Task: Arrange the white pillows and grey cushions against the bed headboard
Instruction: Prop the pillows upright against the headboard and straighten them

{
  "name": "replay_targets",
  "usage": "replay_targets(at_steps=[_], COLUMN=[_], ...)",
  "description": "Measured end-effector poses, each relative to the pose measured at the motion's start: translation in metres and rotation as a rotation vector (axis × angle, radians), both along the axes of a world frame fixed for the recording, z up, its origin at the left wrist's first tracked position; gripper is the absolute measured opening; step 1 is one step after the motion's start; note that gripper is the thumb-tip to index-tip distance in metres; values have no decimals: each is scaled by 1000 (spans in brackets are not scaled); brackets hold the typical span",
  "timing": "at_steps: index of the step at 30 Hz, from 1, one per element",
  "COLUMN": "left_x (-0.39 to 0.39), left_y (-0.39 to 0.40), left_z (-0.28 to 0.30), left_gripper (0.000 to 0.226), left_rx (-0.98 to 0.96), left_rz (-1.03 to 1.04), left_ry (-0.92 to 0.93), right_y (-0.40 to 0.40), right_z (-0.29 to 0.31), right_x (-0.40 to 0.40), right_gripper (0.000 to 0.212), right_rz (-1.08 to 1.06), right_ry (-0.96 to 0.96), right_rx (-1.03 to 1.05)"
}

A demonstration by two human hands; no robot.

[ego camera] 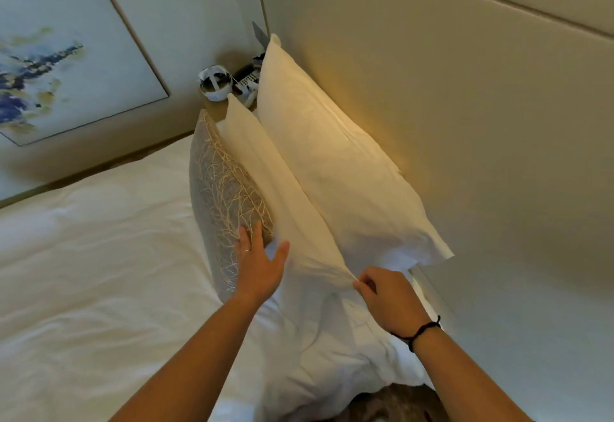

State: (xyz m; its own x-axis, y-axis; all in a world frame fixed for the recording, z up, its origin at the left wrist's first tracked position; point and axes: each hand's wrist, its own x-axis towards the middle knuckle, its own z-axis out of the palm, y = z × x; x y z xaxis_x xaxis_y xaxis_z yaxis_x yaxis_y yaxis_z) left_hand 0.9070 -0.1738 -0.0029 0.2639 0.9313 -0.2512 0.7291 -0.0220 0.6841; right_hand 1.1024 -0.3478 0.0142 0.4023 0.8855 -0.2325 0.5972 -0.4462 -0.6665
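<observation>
Two white pillows stand on edge along the beige headboard (465, 105). The back pillow (332, 169) leans on the headboard, and the front pillow (282, 202) leans on it. A grey cushion (219, 195) with a pale thread pattern stands in front of both. My left hand (259, 262) lies open, fingers on the cushion's near corner. My right hand (385, 298) pinches the near corner of the front pillow. Another white pillow (332, 355) lies flat under my arms, and part of a second grey cushion (388, 405) shows at the bottom edge.
A bedside table (232, 59) in the corner holds a white headset-like device (215, 86) and small items. A framed abstract painting (59, 56) hangs on the left wall. The white duvet (99, 255) covers the bed to the left.
</observation>
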Motion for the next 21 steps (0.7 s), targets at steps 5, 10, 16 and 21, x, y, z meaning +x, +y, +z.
replay_targets(at_steps=[5,10,16,21], left_x=[26,75,130,137], left_y=[-55,-114,-191,-275], left_z=[13,40,26,-13], left_gripper=[75,49,26,19], left_rx=[84,305,210,74], left_rz=[-17,-487,-1279,-1756], left_ry=[28,3,69,145], right_y=[-44,-116,-245,-370], right_z=[-5,-2,2,3], right_x=[6,21,-10,-148], right_gripper=[17,14,17,13], right_rz=[-147,-326,-680,-1297], right_ry=[99,180,171,216], right_rx=[1,-92,-231,-268])
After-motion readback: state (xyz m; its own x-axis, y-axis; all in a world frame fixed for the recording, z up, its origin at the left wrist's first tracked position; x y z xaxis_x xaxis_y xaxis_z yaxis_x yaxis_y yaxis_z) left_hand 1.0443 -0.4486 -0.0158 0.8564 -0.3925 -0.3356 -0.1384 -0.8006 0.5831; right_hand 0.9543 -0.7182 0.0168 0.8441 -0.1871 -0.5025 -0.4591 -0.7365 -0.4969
